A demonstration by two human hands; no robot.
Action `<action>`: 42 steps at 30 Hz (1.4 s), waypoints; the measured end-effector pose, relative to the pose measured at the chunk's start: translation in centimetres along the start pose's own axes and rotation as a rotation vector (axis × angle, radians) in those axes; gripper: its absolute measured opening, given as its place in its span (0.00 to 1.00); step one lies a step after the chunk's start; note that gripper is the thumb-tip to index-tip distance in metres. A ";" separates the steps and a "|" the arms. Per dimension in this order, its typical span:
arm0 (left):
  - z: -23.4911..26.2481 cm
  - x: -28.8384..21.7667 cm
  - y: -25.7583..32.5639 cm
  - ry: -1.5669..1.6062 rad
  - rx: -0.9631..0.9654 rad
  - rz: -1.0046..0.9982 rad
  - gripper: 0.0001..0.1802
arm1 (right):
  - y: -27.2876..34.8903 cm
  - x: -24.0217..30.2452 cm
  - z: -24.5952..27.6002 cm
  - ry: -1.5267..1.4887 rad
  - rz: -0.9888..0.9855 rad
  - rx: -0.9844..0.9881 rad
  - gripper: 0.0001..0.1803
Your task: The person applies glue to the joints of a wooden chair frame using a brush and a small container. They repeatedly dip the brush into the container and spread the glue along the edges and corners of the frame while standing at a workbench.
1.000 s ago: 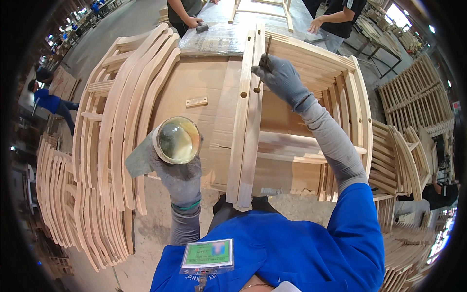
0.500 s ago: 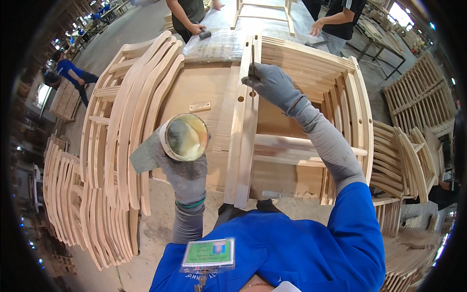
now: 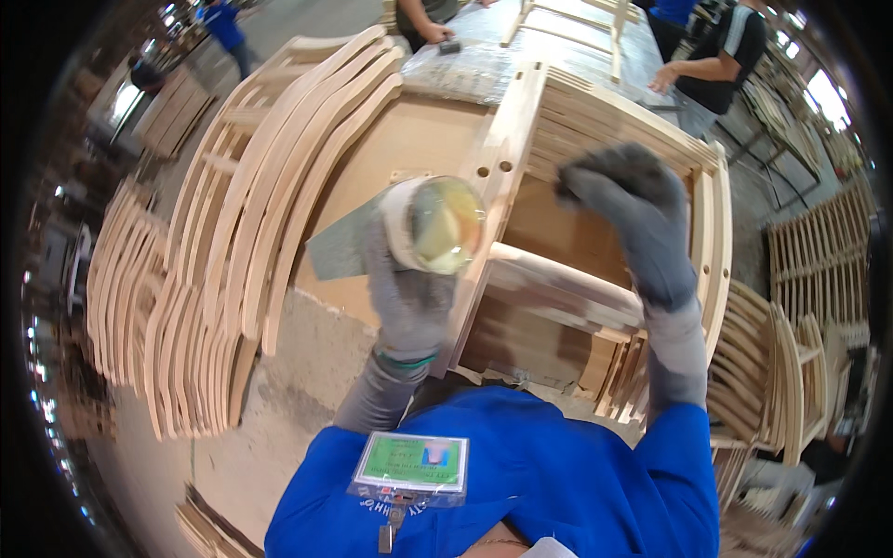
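My left hand, in a grey glove, is closed around a round cup with pale yellowish liquid in it. A flat grey-green piece sticks out to the left of the cup. My right hand, gloved and blurred, hovers over the pale wooden frames, its fingers curled in. What it holds is smeared and hidden. Beside the cup, a wooden rail with two round holes runs along the left side of these frames.
Curved wooden frames stand stacked at the left, more chair-like parts at the right. Cardboard lies between the stacks. Beyond is a plastic-covered table, with one person's hand by a dark mallet head and another person's hand.
My right hand has left the holed rail, where it held a thin dark stick, and moved right. The cup in my left hand has moved right and up, toward the rail. The view has shifted.
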State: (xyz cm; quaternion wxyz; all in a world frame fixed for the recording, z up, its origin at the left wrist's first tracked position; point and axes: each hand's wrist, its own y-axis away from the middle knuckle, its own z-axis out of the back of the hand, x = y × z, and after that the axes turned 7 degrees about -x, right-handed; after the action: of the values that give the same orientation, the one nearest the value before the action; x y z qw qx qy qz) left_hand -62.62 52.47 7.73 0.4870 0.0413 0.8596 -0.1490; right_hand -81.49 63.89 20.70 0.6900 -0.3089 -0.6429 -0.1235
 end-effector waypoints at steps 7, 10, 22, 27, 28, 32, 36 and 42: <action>-4.9 0.5 3.9 -0.659 -0.043 -0.899 0.33 | 8.5 -1.8 0.6 -0.103 0.249 -0.034 0.09; -6.7 0.4 5.0 0.158 0.016 -0.412 0.34 | 12.1 -1.9 1.5 0.068 0.299 -0.003 0.09; -13.2 -0.9 7.8 0.454 0.198 0.361 0.39 | 16.4 -3.2 5.4 -0.107 0.416 -0.164 0.15; -13.1 2.8 9.8 0.564 0.162 0.350 0.29 | 17.7 -2.8 7.7 0.076 0.455 -0.281 0.12; -13.3 3.3 10.1 0.586 0.143 0.358 0.29 | 17.7 -2.9 8.0 0.041 0.373 -0.461 0.10; -12.6 3.2 9.8 0.601 0.199 0.535 0.27 | 15.1 -0.4 14.8 0.045 0.184 -0.849 0.08; -13.3 3.7 9.6 0.549 0.198 0.530 0.25 | 13.5 -1.4 25.3 0.284 0.093 -0.956 0.09; -13.2 2.8 9.1 0.523 0.176 0.515 0.25 | 11.3 -4.9 30.0 0.343 0.001 -0.931 0.12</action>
State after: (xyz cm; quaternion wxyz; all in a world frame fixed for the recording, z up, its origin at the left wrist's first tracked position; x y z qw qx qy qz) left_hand -72.99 64.82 9.71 0.2673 0.3343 0.9003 -0.0793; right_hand -100.10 89.14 12.39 0.5747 -0.5598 -0.3964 -0.4464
